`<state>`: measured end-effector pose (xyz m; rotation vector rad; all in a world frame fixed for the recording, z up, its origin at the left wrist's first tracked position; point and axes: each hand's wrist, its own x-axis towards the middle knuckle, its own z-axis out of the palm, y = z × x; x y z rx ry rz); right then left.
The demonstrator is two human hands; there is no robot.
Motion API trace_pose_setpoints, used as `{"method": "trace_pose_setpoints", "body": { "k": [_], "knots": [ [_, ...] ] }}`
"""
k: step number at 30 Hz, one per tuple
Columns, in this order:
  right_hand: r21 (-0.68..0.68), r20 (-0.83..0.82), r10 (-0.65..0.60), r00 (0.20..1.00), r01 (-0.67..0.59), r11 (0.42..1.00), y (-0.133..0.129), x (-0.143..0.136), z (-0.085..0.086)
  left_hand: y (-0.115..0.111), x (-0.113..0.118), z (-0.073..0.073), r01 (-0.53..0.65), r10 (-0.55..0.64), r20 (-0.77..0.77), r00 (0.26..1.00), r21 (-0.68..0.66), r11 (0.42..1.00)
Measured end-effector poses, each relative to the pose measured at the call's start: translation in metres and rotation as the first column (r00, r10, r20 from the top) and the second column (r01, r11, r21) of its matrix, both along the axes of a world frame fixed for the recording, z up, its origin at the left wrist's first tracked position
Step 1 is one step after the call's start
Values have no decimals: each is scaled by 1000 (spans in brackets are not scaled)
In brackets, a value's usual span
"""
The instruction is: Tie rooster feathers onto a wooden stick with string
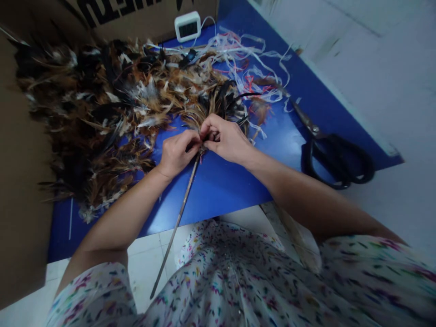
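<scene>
A feather duster lies over the table's front edge, its thin stick handle (180,209) slanting down toward me and its brown and black feather head (218,102) pointing away. My left hand (179,152) is closed, thumb and fingers pinched where the feathers meet the stick. At the same joint my right hand (226,138) pinches from the other side, its fingers curled and its tips close to the left ones. A short bit of pink string (200,159) hangs just below the fingertips. What exactly lies between the fingertips is hidden.
Loose feathers (98,104) heap over the left and back of the blue table (218,190). White and pink plastic strips (241,59) tangle behind on the right. Black-handled scissors (316,136) lie at right. Cardboard (146,22) and a small white display (188,27) stand at the back.
</scene>
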<state>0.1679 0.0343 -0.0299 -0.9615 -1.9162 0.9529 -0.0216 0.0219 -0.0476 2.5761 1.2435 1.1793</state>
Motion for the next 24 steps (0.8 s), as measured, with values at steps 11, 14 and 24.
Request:
{"method": "trace_pose_setpoints", "body": {
  "k": [11,14,24],
  "knots": [
    [-30,7,-34,999,34,999,2,2,-1,0,-1,-2,4,-3,-19,1000,40,999],
    [-34,11,-39,999,39,999,1,2,0,0,-1,-3,8,-8,-10,1000,36,999],
    [-49,50,-56,997,58,997,-1,3,5,-1,-1,-4,25,-25,9,1000,63,998]
  ]
}}
